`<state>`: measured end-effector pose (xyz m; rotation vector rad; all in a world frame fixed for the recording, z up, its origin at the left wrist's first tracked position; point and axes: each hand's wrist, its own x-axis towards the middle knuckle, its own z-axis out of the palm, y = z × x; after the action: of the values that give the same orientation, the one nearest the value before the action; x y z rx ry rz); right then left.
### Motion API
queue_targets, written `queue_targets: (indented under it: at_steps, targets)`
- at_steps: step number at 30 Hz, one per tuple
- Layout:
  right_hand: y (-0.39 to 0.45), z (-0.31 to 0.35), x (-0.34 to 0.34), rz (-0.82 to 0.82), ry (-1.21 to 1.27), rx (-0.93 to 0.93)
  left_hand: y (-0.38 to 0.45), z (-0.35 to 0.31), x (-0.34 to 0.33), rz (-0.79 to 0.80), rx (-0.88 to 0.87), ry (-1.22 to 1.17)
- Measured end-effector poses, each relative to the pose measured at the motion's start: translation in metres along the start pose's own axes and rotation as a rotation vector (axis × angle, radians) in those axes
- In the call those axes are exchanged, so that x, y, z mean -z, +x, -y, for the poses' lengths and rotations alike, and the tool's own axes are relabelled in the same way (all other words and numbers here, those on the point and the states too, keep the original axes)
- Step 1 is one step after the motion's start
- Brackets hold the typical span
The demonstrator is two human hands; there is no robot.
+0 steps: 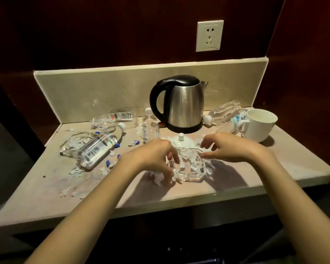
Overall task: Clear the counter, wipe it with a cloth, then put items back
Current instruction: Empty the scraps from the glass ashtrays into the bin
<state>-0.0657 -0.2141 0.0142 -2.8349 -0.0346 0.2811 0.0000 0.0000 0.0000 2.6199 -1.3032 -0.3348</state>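
A clear glass dish [191, 168] full of white paper scraps sits at the middle of the beige counter [274, 164]. My left hand [156, 159] curls over the dish's left rim, fingertips down among the scraps. My right hand [229, 147] is at the right rim, thumb on the edge and fingers curled over the far side. A white knobbed lid [181, 141] lies just behind the dish. A steel kettle [185, 105] with a black handle stands at the back.
A white mug [259, 124] stands at the right. Plastic bottles lie at the left [97, 147], back left [114, 119] and back right [223, 111]; a small one [150, 126] stands upright. A second glass dish [72, 145] sits left. Paper scraps [74, 191] litter the counter.
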Motion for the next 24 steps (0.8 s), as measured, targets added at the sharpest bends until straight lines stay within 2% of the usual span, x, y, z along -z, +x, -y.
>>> queue_targets:
  at_steps: [8,14,17,24]
  targets:
    - [-0.009,-0.011,0.001,-0.018,0.038,-0.017,0.019,0.004,0.002,0.125,0.076,-0.031]
    - [-0.009,-0.019,0.000,0.006,0.069,-0.028,0.036,0.001,0.006,-0.098,0.045,-0.063]
    - [-0.008,-0.018,-0.003,0.006,0.089,-0.021,0.039,0.001,-0.003,-0.085,0.077,-0.074]
    - [0.005,-0.023,-0.026,0.028,0.215,-0.098,0.024,0.021,-0.008,-0.213,0.294,-0.198]
